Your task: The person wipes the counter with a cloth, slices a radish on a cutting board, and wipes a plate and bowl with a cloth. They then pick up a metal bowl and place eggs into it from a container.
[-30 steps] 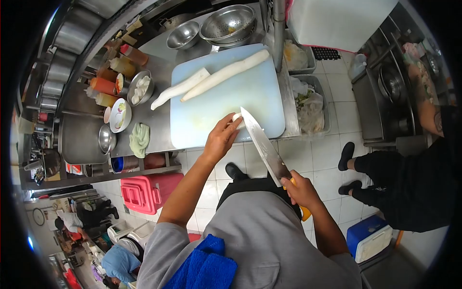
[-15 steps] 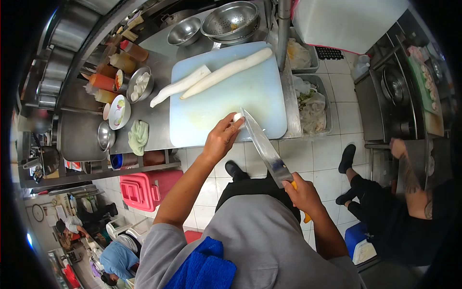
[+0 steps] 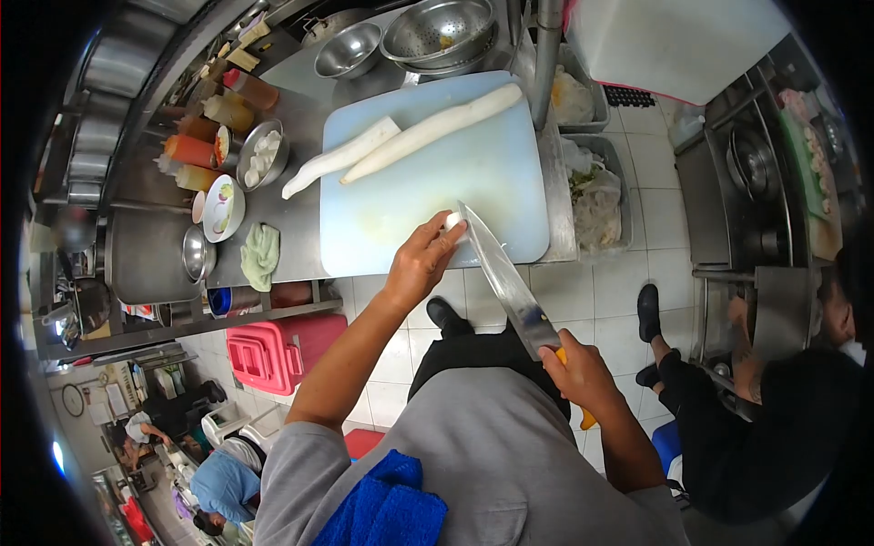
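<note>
My left hand (image 3: 421, 258) pinches a small white piece of peeled root vegetable (image 3: 453, 220) at the near side of the white cutting board (image 3: 382, 232). My right hand (image 3: 584, 371) is closed around the yellow handle of a kitchen knife (image 3: 503, 278). The blade slants up and left, its tip end against or right beside the piece; actual contact is hard to make out. Farther back on the board lie a long peeled white root (image 3: 437, 133) and a shorter one with a cut end (image 3: 346, 158), whose thin tip overhangs the board's left edge.
Left of the board are a metal bowl of white chunks (image 3: 263, 156), a white bowl (image 3: 224, 208), a green cloth (image 3: 261, 257) and sauce bottles (image 3: 189, 151). A colander (image 3: 439, 32) stands behind. Bins with bags (image 3: 596, 200) flank the right side. A co-worker (image 3: 765, 419) is at right.
Both hands keep nearly the same pose, with the knife staying at the white piece. The view has shifted slightly. At right, the co-worker has changed posture, the head now showing.
</note>
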Motion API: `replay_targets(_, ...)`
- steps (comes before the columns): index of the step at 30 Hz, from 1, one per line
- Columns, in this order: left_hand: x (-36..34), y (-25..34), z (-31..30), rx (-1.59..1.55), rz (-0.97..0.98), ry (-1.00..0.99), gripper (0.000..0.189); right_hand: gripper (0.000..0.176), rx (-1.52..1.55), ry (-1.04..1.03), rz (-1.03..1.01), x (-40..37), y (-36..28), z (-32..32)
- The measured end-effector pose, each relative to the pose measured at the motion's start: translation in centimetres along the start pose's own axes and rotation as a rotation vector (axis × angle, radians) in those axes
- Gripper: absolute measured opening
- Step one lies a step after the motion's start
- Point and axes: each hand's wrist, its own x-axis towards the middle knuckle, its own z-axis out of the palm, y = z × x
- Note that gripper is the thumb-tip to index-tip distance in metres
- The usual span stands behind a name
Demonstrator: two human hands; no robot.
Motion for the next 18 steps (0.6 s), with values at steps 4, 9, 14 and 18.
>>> replay_targets(4,-0.1,-0.2,0.2,-0.022,0.007,0.010,0.042,0.030,0.019,0.018,-0.020,-0.1,0.5,0.6)
replay_targets(9,-0.1,-0.1,0.2,-0.027,0.005,0.011,0.042,0.029,0.014,-0.042,0.105,-0.3,-1.2,-0.2)
replay_targets(14,-0.1,-0.1,0.1,0.001,-0.001,0.003,0.042,0.029,-0.031,0.032,0.012,-0.4,-1.4,-0.1)
replay_targets(18,0.1,-0.2,0.1,0.026,0.019,0.004,0.041,0.028,-0.016,0.020,0.034,-0.5,-1.7,0.1)
